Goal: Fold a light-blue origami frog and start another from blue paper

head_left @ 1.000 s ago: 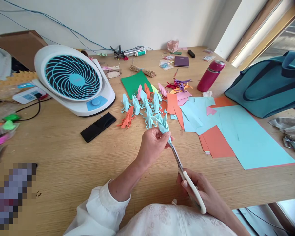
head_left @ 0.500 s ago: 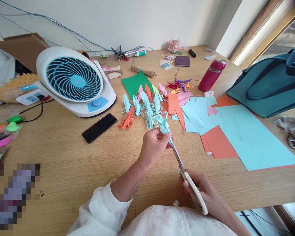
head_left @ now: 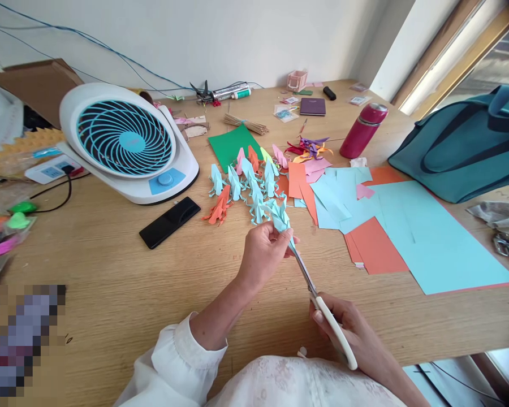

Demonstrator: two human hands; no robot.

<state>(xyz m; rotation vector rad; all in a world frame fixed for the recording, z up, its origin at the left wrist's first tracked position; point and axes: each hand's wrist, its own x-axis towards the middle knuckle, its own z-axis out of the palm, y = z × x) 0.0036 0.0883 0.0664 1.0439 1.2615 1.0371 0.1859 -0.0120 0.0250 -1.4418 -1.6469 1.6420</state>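
Between the fingers of my left hand is a light blue folded paper figure, pinched near its lower end. My right hand grips a pair of scissors by the white handles. The long metal blades reach up and left to the paper at my left fingertips; whether they are parted there is hard to make out. Just beyond my left hand stands a group of folded paper figures, several light blue, with an orange one at the front left.
Left of the figures are a black phone and a white fan. Cut paper and a large light blue sheet spread to the right. Behind them stand a red bottle and a teal bag. A green sheet lies at the back.
Hardly anything differs. The whole view has shifted slightly, while both hands keep their hold on the paper figure and the scissors.
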